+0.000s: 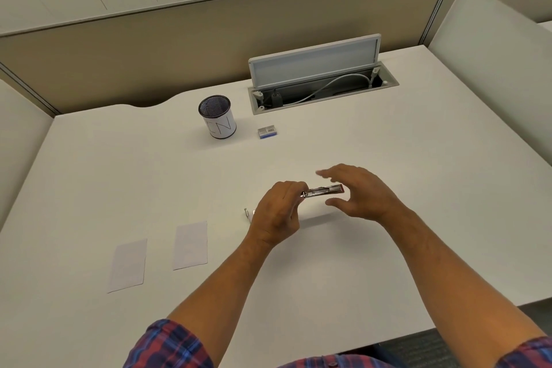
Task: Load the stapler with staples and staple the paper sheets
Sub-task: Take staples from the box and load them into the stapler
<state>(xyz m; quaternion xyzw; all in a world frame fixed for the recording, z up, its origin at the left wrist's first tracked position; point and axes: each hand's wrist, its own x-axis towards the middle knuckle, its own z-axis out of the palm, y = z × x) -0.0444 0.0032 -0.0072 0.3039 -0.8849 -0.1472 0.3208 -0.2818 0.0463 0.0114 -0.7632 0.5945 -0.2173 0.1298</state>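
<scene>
Metal stapler (324,190) sits pinched at its near end in the closed left hand (276,215), raised above the white desk (388,188); the right hand (358,193) hovers spread beside it, empty. Paper sheets (158,254) lie left of the stapler.

2 bare forearms and hands of a person in a plaid shirt, seen from the head camera.

The left hand (276,212) and the right hand (363,193) carry no rings, watch or gloves that can be made out; both forearms are uncovered from wrist to near the elbow. The left sleeve (170,345), at 7 o'clock in the view, is pushed up and bunched, and shows a plaid of red, dark blue and lighter blue with thin pale lines. The right sleeve (528,351), at 5 o'clock, bears the same plaid. A strip of the shirt front (331,363) shows at 6 o'clock, with 1 small button on it.
</scene>
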